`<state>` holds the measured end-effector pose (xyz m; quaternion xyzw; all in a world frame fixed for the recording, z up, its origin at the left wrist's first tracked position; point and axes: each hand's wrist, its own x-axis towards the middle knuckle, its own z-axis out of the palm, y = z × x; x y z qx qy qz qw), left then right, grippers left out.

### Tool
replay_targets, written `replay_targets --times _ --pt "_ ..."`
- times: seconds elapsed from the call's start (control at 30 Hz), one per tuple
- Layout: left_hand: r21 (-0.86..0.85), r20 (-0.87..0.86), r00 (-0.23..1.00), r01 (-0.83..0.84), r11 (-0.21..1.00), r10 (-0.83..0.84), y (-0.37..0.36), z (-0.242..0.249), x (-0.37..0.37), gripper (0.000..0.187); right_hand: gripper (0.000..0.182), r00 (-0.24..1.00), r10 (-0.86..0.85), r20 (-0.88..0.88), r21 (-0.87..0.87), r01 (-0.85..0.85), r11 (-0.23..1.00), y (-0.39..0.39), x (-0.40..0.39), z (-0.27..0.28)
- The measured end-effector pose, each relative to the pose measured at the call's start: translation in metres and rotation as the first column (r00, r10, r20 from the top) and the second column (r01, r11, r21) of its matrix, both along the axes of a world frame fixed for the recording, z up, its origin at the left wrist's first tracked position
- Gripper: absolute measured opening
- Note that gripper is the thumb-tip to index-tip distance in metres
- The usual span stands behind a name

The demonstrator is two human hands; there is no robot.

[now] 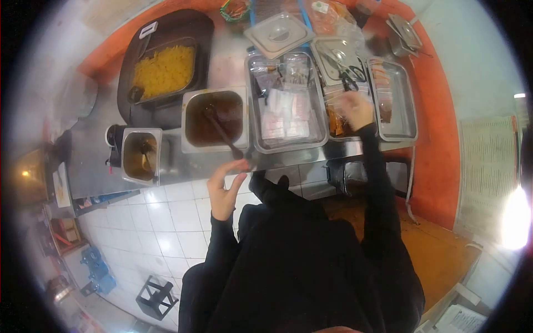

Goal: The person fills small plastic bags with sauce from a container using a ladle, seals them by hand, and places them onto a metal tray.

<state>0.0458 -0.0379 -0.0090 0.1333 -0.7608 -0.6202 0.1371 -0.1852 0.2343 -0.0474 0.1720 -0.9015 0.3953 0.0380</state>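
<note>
My left hand (225,191) is in front of the counter's edge, its thumb and fingers curved toward each other. A small, see-through, blurred piece shows at those fingertips; I cannot tell what it is. Just above stands a metal pan of brown sauce (202,129) with a dark-handled ladle (223,132) in it. My right hand (358,111), smeared by motion, is over a metal pan holding small orange-brown packets (336,123). Scissors (348,75) lie on a metal lid (335,55) just beyond it. Between my hands stands a deep metal pan (325,136) with many small clear bags (286,114).
Yellow food fills a tray (191,83) at the back left. A smaller sauce pan (157,172) with a spoon stands near the left front. Another metal pan (412,119) with a few packets is at the right. A black stool (156,298) stands on the tiled floor.
</note>
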Motion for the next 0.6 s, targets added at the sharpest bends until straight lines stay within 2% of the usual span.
replay_targets --times 0.03,0.07,0.13,0.17,0.2,0.23,0.27,0.3,0.37,0.4,0.47,0.5,0.53,0.57,0.6 --pt "0.029 -0.002 1.0 0.019 0.999 -0.019 0.001 0.001 -0.002 0.021 0.019 0.956 0.258 -0.138 0.145 -0.238 0.96 -0.018 0.002 -0.034" --pt "0.034 -0.018 1.0 0.013 0.999 -0.013 0.002 0.003 -0.003 0.02 0.034 0.936 0.348 -0.05 0.14 -0.338 0.931 -0.041 0.016 -0.048" --pt "0.007 -0.03 0.999 0.026 1.0 -0.026 0.001 0.015 -0.003 0.019 0.039 0.928 0.342 -0.149 0.127 -0.325 0.937 -0.083 0.024 -0.102" --pt "-0.017 -0.038 0.998 0.046 0.999 -0.047 -0.001 0.023 -0.002 0.019 0.039 0.926 0.344 -0.154 0.117 -0.329 0.937 -0.094 0.028 -0.102" --pt "-0.039 -0.048 0.998 0.029 0.999 -0.031 -0.004 0.03 0.002 0.018 0.039 0.934 0.338 -0.112 0.38 -0.274 0.883 -0.103 0.033 -0.101" --pt "-0.047 -0.052 0.998 0.032 0.998 -0.035 -0.009 0.03 0.008 0.018 0.039 0.947 0.312 -0.075 0.618 -0.202 0.76 -0.11 0.037 -0.1" --pt "-0.036 -0.069 0.998 -0.003 0.999 0.001 -0.013 0.028 0.015 0.017 0.031 0.96 0.255 -0.112 0.62 -0.133 0.773 -0.114 0.041 -0.099" --pt "-0.02 -0.089 0.995 -0.037 0.999 0.035 -0.017 0.027 0.021 0.017 0.031 0.963 0.243 -0.116 0.621 -0.121 0.775 -0.117 0.043 -0.094" --pt "0.011 -0.075 0.997 -0.026 1.0 0.026 -0.023 0.029 0.03 0.014 0.018 0.988 0.131 0.084 0.628 -0.155 0.763 -0.116 0.046 -0.084" --pt "0.073 -0.064 0.995 -0.073 0.995 0.078 -0.025 0.027 0.032 0.013 0.018 0.991 0.111 0.078 0.632 -0.135 0.763 -0.114 0.047 -0.075" --pt "0.133 -0.045 0.991 -0.122 0.984 0.129 -0.03 0.023 0.032 0.011 0.01 0.995 0.029 0.096 0.486 -0.072 0.871 -0.111 0.047 -0.058" --pt "0.135 -0.051 0.992 -0.107 0.985 0.115 -0.032 0.022 0.03 0.011 0.01 0.996 0.015 0.09 0.488 -0.057 0.871 -0.109 0.046 -0.063" --pt "0.158 -0.052 0.994 -0.083 0.984 0.093 -0.034 0.022 0.027 0.011 0.009 1.0 0.003 0.028 0.278 -0.011 0.961 -0.107 0.044 -0.071" --pt "0.181 -0.05 0.996 -0.061 0.982 0.071 -0.035 0.022 0.025 0.012 0.011 0.999 -0.02 -0.028 0.052 0.022 0.998 -0.103 0.044 -0.077" --pt "0.183 -0.054 0.997 -0.051 0.982 0.062 -0.035 0.022 0.023 0.012 0.011 0.999 -0.029 -0.033 0.054 0.031 0.998 -0.1 0.046 -0.071"
